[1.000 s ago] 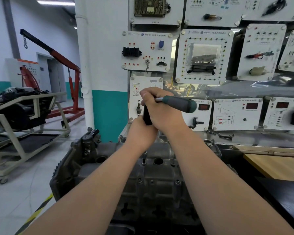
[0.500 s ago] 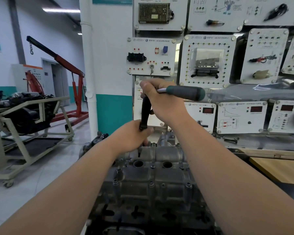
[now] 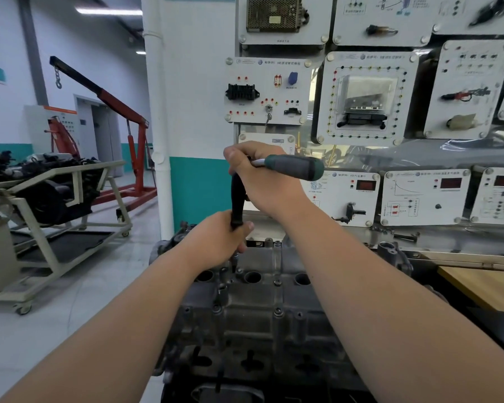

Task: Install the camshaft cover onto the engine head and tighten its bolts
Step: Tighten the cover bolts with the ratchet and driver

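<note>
At far left a dark engine (image 3: 41,196) sits on a cream wheeled stand (image 3: 56,251). A red shop crane (image 3: 114,109) stands behind it, and a white pipe (image 3: 159,112) runs down the wall. Next comes the left hand (image 3: 218,242), fingers curled tight round the lower part of a black extension bar (image 3: 237,196) that stands nearly upright. The bar's tip (partly hidden by the fingers) meets the camshaft cover (image 3: 253,318) near its far edge, by the row of round holes. Above, the right hand (image 3: 262,181) is wrapped over the head of the ratchet (image 3: 296,167) at the top of the bar. The ratchet's green handle sticks out to the right, roughly level. The camshaft cover lies in the lower middle of the view, beneath and between both forearms, with several bolts (image 3: 277,312) seated along it. Behind it, the wall carries white training panels (image 3: 364,97) with sockets, lamps and red displays. At far right the corner of a wooden bench (image 3: 486,289) shows, set apart from the cover.
</note>
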`<state>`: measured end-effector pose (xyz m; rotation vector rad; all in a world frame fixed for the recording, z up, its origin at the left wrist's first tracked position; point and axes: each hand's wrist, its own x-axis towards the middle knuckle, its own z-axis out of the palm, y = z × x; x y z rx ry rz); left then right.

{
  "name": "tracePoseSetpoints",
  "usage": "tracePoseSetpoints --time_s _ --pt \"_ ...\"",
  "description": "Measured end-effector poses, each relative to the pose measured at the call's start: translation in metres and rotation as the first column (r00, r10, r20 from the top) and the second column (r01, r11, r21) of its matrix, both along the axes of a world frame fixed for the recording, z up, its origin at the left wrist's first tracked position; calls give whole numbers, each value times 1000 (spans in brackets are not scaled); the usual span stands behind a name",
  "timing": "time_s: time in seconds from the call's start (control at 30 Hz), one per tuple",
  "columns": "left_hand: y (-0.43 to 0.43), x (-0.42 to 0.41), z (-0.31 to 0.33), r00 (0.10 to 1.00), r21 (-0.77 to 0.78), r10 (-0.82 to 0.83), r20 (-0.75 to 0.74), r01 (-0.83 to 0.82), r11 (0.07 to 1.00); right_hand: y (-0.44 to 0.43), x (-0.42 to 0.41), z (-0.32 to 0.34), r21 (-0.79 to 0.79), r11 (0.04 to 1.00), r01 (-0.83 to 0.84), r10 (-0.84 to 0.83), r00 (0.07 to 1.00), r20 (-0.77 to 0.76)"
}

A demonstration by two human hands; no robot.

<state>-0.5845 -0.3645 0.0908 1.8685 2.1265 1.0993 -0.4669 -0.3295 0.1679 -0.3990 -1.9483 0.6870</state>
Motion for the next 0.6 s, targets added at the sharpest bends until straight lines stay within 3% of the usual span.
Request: tracePoseSetpoints --time_s 0.3,0.6 --pt "-4 -1 -6 998 31 44 -33 -43 999 0 -7 -2 -54 998 -39 39 999 6" --pt "-7 -4 -8 998 47 67 11 -68 997 0 -13 -2 23 1000 -15 14 999 50"
